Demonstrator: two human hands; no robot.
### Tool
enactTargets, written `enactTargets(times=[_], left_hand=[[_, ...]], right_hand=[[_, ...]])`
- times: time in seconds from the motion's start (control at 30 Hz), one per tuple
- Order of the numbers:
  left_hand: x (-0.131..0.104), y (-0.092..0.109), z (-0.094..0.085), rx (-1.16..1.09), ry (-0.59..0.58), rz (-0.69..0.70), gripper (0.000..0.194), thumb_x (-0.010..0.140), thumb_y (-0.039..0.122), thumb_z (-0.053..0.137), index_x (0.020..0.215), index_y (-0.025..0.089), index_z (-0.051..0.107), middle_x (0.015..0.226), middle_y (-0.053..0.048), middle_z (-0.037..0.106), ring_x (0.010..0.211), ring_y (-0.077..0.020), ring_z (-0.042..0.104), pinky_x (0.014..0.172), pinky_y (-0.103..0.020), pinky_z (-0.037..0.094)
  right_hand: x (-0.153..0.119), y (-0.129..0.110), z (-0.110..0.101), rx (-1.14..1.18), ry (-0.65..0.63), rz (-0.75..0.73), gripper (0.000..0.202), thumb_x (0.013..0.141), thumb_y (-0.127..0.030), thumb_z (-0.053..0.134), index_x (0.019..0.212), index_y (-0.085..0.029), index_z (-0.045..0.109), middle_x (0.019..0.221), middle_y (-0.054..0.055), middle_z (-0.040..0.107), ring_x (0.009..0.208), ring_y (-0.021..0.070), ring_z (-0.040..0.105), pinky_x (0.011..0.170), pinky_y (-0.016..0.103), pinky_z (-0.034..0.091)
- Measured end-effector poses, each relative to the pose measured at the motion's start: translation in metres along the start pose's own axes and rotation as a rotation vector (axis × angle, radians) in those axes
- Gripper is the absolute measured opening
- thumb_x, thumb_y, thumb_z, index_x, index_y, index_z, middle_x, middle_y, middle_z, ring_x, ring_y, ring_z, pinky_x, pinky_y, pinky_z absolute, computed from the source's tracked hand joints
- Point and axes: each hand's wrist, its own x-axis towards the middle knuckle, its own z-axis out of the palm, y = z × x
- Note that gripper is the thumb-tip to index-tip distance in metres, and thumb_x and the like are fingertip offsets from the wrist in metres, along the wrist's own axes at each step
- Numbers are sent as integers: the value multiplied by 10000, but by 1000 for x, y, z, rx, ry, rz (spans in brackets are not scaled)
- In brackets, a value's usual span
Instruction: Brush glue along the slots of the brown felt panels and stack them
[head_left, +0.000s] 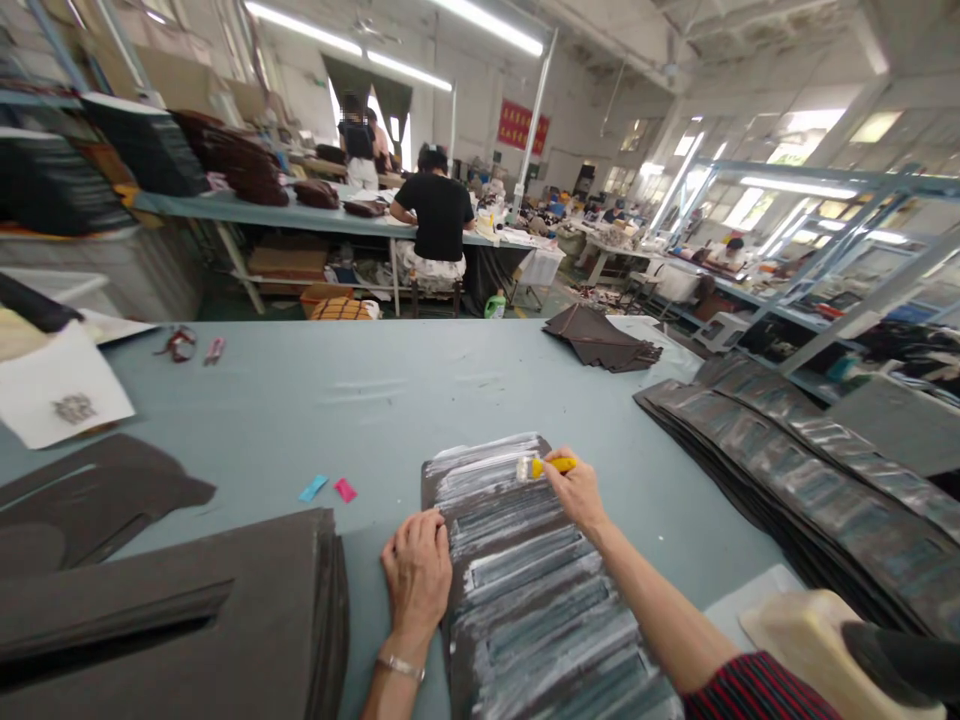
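Note:
A dark grey sheet [517, 520] with rounded corners and several slots lies in front of me, streaked with a wet whitish coating. My right hand [579, 494] grips a small yellow-handled brush [555, 466], whose whitened bristles touch the sheet near its far end. Flat on the sheet's left edge rests my left hand [417, 570], holding nothing. A blue packet [313, 488] and a pink packet [345, 489] lie on the table beyond that hand.
Stacked dark sheets [172, 620] stand at the near left. On the right, coated sheets [810, 480] overlap in a pile. Darker pieces [600, 338] lie at the table's [360, 390] far edge. A cream-coloured container [817, 650] is at the near right. People work at tables beyond.

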Motion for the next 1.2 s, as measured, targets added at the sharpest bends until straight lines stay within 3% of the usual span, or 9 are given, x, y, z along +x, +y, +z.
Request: enactTargets(times=[0.17, 0.33, 0.5, 0.63, 0.73, 0.83, 0.93, 1.07, 1.2], left_hand=[[-1, 2, -5, -2, -31, 12, 224, 911, 260, 376, 1007, 249, 578, 1127, -32, 630, 1118, -197, 491, 975, -379, 304], [0, 2, -3, -31, -13, 1, 226, 903, 249, 389, 1004, 250, 591, 1129, -33, 633, 1122, -194, 493, 987, -392, 300], [-4, -3, -8, -116, -11, -10, 239, 894, 281, 405, 1012, 237, 608, 1219, -72, 558, 1167, -202, 484, 988, -399, 324], [-23, -3, -14, -131, 13, 0, 256, 905, 299, 388, 1053, 227, 585, 1204, -81, 557, 1176, -206, 473, 983, -395, 321], [-36, 2, -19, -72, -38, 34, 244, 911, 255, 375, 1023, 258, 592, 1120, -40, 621, 1125, -192, 501, 989, -408, 290], [-39, 9, -24, -27, -65, 18, 239, 913, 245, 376, 1003, 257, 596, 1110, -35, 633, 1109, -191, 509, 990, -415, 277], [-36, 12, -28, -4, -89, 28, 231, 913, 260, 379, 1007, 256, 590, 1121, -35, 629, 1102, -194, 509, 986, -410, 281], [-36, 11, -26, 10, -68, 29, 229, 912, 269, 376, 1005, 265, 585, 1112, -29, 634, 1082, -201, 518, 976, -411, 287], [-37, 8, -20, -1, -38, 31, 223, 904, 276, 386, 986, 265, 592, 1099, -35, 640, 1068, -207, 525, 967, -406, 295]], right_hand=[[-3, 0, -3, -111, 163, 128, 197, 710, -364, 486, 718, -203, 599, 491, -47, 449, 488, 127, 402, 516, 235, 297], [-10, -20, 8, 18, 5, 21, 215, 749, -381, 478, 754, -208, 606, 526, -42, 475, 502, 126, 423, 534, 233, 321], [-37, -57, 25, -16, 50, 43, 155, 748, -331, 489, 726, -214, 587, 506, -48, 456, 499, 127, 415, 550, 234, 318], [-74, -84, 43, 164, -231, -143, 154, 795, -299, 477, 772, -212, 602, 623, -27, 547, 563, 121, 465, 580, 219, 347], [-83, -78, 49, 155, -299, -156, 147, 794, -288, 481, 768, -216, 606, 631, -26, 554, 566, 121, 467, 577, 215, 344], [-72, -65, 44, 14, -176, -75, 136, 772, -285, 487, 721, -220, 596, 589, -23, 532, 558, 131, 467, 580, 220, 331], [-69, -72, 43, -115, -82, -108, 135, 775, -281, 481, 714, -226, 588, 607, -9, 544, 582, 139, 480, 599, 223, 323], [-81, -85, 51, 6, -198, -215, 152, 824, -301, 458, 795, -237, 593, 672, -10, 577, 607, 131, 495, 610, 211, 336], [-66, -39, 23, 7, -172, -81, 165, 805, -331, 472, 763, -226, 592, 583, -35, 524, 537, 121, 453, 560, 212, 326]])
